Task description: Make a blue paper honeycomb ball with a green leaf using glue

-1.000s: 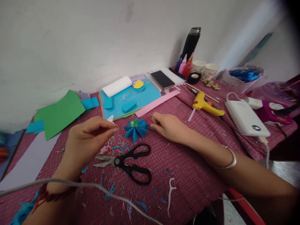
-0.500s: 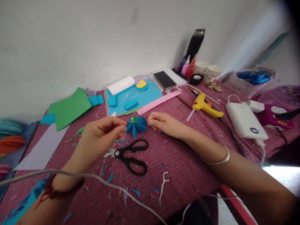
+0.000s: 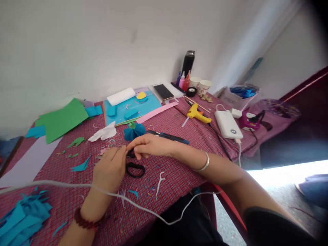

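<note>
My left hand [image 3: 109,171] is closed, its fingers bent toward my right hand and the back of the hand facing the camera. My right hand [image 3: 151,145] is also closed, its fingertips meeting those of the left. Anything pinched between them is too small or too hidden to make out. Beneath the hands lie black-handled scissors [image 3: 135,176], their blades and one handle loop mostly covered. Just behind the fingers sits a blue paper flower [image 3: 135,132] with a green centre, touched by neither hand.
A crumpled tissue [image 3: 104,132], green sheets [image 3: 64,119], blue scraps [image 3: 23,218] and a white floss pick [image 3: 159,184] lie around. To the right are a yellow glue gun [image 3: 198,114] and a white power bank [image 3: 228,124]. A white cable [image 3: 143,209] crosses in front.
My hands have left the two sides of the blue flower and come together in front of it, over the scissors. The view has shifted somewhat to the right.
</note>
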`<state>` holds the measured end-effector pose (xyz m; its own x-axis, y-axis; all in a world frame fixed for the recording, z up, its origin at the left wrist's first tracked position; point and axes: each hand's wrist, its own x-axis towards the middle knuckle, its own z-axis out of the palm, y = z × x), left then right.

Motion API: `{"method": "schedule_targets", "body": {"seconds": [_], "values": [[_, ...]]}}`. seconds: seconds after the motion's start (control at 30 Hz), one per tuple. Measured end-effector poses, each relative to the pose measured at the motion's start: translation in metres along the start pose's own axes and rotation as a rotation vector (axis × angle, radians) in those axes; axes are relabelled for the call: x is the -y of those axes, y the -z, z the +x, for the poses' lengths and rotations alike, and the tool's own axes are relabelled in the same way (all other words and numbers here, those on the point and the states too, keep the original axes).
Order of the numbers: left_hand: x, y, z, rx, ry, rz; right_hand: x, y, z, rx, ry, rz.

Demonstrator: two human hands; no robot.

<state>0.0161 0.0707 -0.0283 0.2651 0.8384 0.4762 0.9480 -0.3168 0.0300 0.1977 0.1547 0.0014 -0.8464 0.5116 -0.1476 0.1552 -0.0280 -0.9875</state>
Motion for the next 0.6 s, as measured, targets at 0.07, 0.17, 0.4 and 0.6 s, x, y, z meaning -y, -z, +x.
{"method": "schedule_targets", "body": {"seconds": [0.07,0.17,0.4,0.6], "values": [[0.003,-0.003,-0.004,0.077,-0.052,0.069,-0.005,-0.003,0.002,0.027,-0.023,-0.024],[0.002,-0.001,-0.005,0.124,-0.046,0.146,-0.012,-0.007,0.001,0.124,0.005,-0.016],[0.003,-0.004,-0.006,-0.012,-0.002,0.124,-0.014,-0.016,-0.002,0.201,0.041,-0.051],[0.015,0.006,-0.002,-0.156,0.180,-0.079,-0.014,-0.012,0.001,0.018,0.045,0.074]]}}
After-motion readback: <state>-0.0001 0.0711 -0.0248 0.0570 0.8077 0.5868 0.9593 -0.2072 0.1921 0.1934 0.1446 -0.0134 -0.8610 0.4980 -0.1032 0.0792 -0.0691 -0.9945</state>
